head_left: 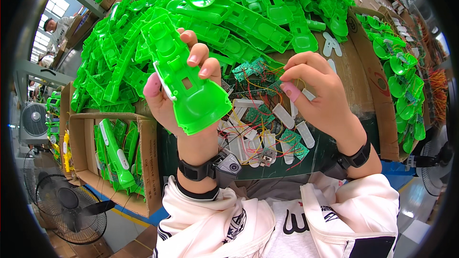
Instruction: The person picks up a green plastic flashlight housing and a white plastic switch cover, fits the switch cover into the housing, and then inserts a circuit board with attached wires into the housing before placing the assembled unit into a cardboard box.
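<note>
At far left, a black fan (68, 198) stands beside an open cardboard box (149, 162) of green casings. The left hand (165, 113) grips one green shell (176, 66) above the table, thumb on one edge, fingers curled round the other, flared end toward the wearer. Behind it rises a heap of green shells (258, 16). Right of centre, wired circuit boards (294, 144) lie below the right hand (321, 93); its thumb and fingers nearly meet at thin wires, too fine to tell whether pinched.
</note>
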